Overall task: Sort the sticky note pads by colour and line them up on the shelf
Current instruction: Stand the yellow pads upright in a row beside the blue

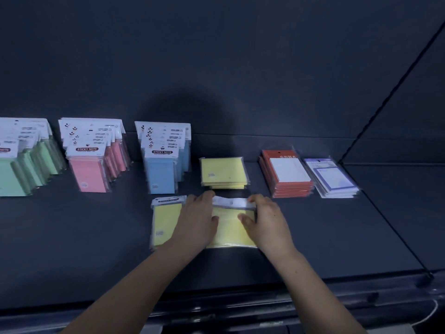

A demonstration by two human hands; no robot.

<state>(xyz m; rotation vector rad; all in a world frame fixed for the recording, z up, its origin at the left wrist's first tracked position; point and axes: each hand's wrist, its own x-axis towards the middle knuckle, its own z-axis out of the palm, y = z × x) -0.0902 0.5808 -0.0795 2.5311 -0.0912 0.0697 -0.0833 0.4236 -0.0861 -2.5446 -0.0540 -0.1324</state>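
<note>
Both hands hold one yellow sticky note pack (231, 227) low over the dark shelf (72, 237). My left hand (196, 220) grips its left edge and my right hand (265, 220) grips its right edge, with fingertips on its white header. A second yellow pack (165, 220) lies flat just to the left, partly under my left hand. Behind them lies a stack of square yellow pads (222, 173). Further left stand rows of blue packs (161, 172), pink packs (89, 172) and green packs (24, 169).
To the right lie a stack of red-edged note packs (286, 174) and a stack of blue-bordered packs (331, 177). A dark back panel rises behind the rows. The shelf's front lip (240, 307) runs below my forearms.
</note>
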